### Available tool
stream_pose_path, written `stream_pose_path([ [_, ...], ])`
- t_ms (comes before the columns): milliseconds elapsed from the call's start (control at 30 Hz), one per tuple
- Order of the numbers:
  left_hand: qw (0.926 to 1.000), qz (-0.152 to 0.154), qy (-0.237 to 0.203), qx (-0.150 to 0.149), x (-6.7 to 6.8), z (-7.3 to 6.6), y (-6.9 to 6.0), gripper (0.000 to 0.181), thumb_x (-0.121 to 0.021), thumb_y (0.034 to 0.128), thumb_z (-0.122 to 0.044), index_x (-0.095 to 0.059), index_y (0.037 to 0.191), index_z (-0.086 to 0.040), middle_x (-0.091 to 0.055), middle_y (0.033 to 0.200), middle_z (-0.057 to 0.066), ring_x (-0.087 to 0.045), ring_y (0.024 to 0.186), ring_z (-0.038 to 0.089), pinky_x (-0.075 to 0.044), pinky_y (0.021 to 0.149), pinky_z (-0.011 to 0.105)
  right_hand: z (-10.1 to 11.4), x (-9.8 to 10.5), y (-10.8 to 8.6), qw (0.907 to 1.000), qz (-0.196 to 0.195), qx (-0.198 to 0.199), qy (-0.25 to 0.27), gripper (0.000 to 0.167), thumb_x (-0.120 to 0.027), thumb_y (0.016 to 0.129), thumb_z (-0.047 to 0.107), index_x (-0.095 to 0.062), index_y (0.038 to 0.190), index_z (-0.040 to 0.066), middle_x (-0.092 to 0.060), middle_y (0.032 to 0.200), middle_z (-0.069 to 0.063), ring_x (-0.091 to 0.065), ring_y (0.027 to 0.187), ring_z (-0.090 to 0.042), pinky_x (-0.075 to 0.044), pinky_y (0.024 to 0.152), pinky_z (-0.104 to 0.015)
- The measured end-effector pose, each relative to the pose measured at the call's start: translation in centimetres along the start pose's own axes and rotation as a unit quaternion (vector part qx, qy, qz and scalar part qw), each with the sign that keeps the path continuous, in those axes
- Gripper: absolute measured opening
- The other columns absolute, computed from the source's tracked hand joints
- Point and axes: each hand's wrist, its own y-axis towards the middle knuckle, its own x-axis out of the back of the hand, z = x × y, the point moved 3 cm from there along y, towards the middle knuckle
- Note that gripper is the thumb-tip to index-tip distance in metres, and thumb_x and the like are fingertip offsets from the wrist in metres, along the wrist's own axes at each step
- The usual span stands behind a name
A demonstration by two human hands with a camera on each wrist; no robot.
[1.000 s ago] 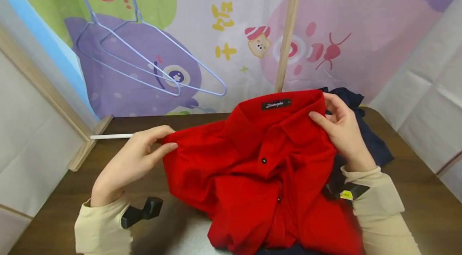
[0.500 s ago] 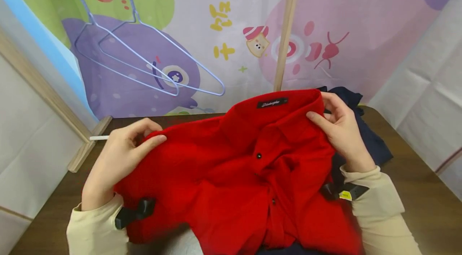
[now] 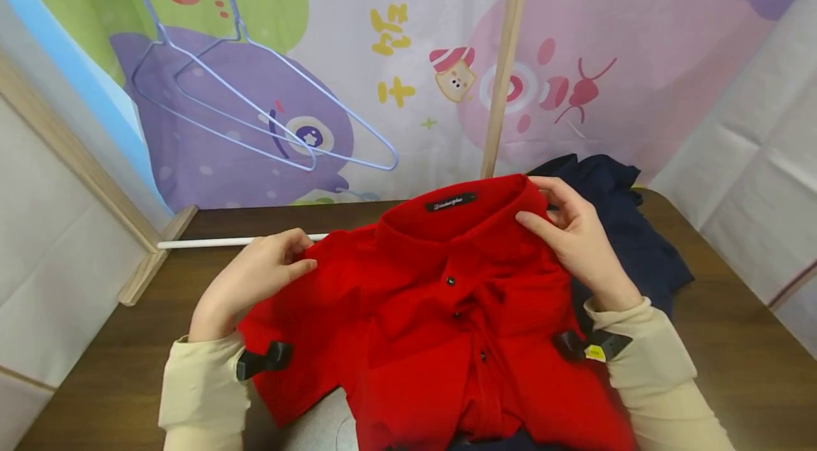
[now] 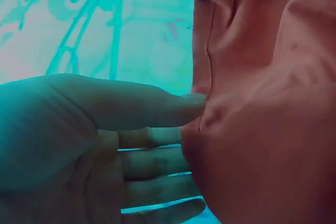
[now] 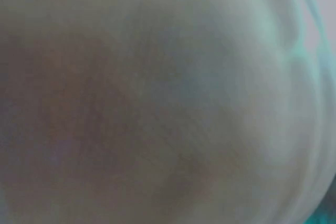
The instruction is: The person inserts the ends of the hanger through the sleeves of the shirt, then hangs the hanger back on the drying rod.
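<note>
A red short-sleeved button shirt (image 3: 415,316) hangs in front of me, its collar up and a black label inside the neck. My left hand (image 3: 252,281) pinches it at the shoulder on the left. In the left wrist view, the thumb of that hand (image 4: 105,103) presses the shirt fabric (image 4: 268,145) against the fingers. On the other side, my right hand (image 3: 581,242) grips the shirt beside the collar, thumb in front and fingers partly hidden behind the cloth. The right wrist view is filled by a blurred close surface.
Two lilac wire hangers (image 3: 281,64) hang from a white rail at upper left. Dark navy cloth (image 3: 628,224) lies at the back right of the brown table (image 3: 734,344). A wooden post (image 3: 507,61) and a white rod (image 3: 210,243) stand behind the shirt.
The left hand moved out left, then came back right and slightly lower, and the short sleeve now hangs spread below it. The right hand shifted left and a little down with the collar.
</note>
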Motion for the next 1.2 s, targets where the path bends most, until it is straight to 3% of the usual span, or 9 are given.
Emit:
stream_pose_path([
  [167,1.0,-0.004,-0.005,-0.001,-1.6,0.3,1.3,0.027,-0.062,0.0838,-0.017,-0.057,0.107,-0.005,-0.062,0.092,0.006,-0.055,0.081,0.02,-0.046,0.076,0.038,-0.1,-0.5,-0.1,0.9999,0.008,-0.001,-0.01,0.038,-0.058,0.084,-0.004,-0.051,0.121,0.005,-0.06,0.1,0.0,-0.065,0.068,-0.013,-0.053,0.064,-0.024],
  [300,0.9992,-0.012,-0.038,-0.005,-3.1,-0.1,2.6,0.037,-0.062,0.0849,-0.022,-0.054,0.117,-0.005,-0.061,0.11,0.01,-0.057,0.099,0.025,-0.043,0.088,0.044,0.1,-0.9,-0.2,0.9996,0.018,0.01,-0.02,0.035,-0.056,0.084,-0.006,-0.051,0.117,0.002,-0.06,0.1,0.001,-0.064,0.072,-0.013,-0.053,0.066,-0.024],
  [567,0.9868,0.002,-0.128,-0.099,-5.7,-2.5,4.6,0.036,-0.055,0.0876,-0.012,-0.052,0.123,-0.018,-0.058,0.119,0.001,-0.056,0.106,0.015,-0.043,0.093,0.038,0.6,-1.6,-0.5,0.9972,0.028,0.036,-0.059,0.03,-0.057,0.084,-0.005,-0.052,0.113,0.001,-0.061,0.098,0.004,-0.061,0.075,-0.012,-0.051,0.066,-0.022],
  [667,0.9826,0.007,-0.136,-0.126,-6.0,-3.0,4.5,0.028,-0.05,0.0908,-0.01,-0.057,0.117,-0.017,-0.06,0.112,-0.004,-0.056,0.102,0.011,-0.043,0.093,0.035,0.4,-1.5,-0.5,0.9987,0.012,0.031,-0.038,0.029,-0.056,0.085,-0.004,-0.052,0.113,0.003,-0.06,0.099,0.003,-0.061,0.076,-0.011,-0.051,0.065,-0.021],
  [833,0.9723,0.034,-0.185,-0.139,-5.5,-4.0,4.3,0.024,-0.044,0.0951,-0.018,-0.059,0.114,-0.018,-0.061,0.106,-0.006,-0.055,0.095,0.009,-0.042,0.091,0.034,0.0,-1.2,-0.2,0.9981,-0.035,0.026,0.044,0.028,-0.055,0.086,-0.004,-0.053,0.112,0.006,-0.058,0.101,-0.002,-0.06,0.079,-0.01,-0.05,0.066,-0.02],
  [933,0.9636,0.061,-0.216,-0.146,-5.2,-4.7,4.2,0.026,-0.051,0.0921,-0.027,-0.054,0.117,-0.025,-0.059,0.109,-0.009,-0.054,0.098,0.007,-0.042,0.092,0.034,-0.1,-1.2,0.0,0.9938,-0.075,0.02,0.08,0.027,-0.055,0.086,-0.004,-0.053,0.111,0.006,-0.057,0.1,-0.004,-0.061,0.077,-0.01,-0.051,0.066,-0.02],
  [1000,0.9623,0.069,-0.218,-0.147,-5.3,-5.1,4.2,0.03,-0.057,0.0882,-0.033,-0.051,0.118,-0.029,-0.058,0.109,-0.012,-0.054,0.096,0.005,-0.044,0.089,0.032,-0.1,-1.1,0.1,0.9904,-0.098,0.013,0.097,0.028,-0.055,0.086,-0.005,-0.053,0.111,0.005,-0.058,0.1,-0.005,-0.062,0.074,-0.01,-0.051,0.064,-0.021],
  [1100,0.9682,0.046,-0.193,-0.153,-5.5,-5.4,4.6,0.029,-0.061,0.0856,-0.034,-0.052,0.113,-0.028,-0.06,0.101,-0.013,-0.056,0.088,0.004,-0.046,0.083,0.029,-0.2,-1.0,0.1,0.9885,-0.108,0.008,0.106,0.028,-0.055,0.086,-0.004,-0.053,0.113,0.005,-0.058,0.099,-0.004,-0.063,0.072,-0.009,-0.052,0.064,-0.021],
  [1200,0.9756,-0.019,-0.162,-0.147,-5.3,-5.3,5.3,0.013,-0.057,0.0888,-0.031,-0.055,0.095,-0.02,-0.055,0.078,-0.008,-0.05,0.068,0.006,-0.043,0.068,0.025,-0.4,-1.0,0.2,0.989,-0.095,0.009,0.113,0.03,-0.053,0.087,-0.004,-0.051,0.116,0.003,-0.06,0.099,-0.003,-0.063,0.075,-0.01,-0.052,0.066,-0.022],
])
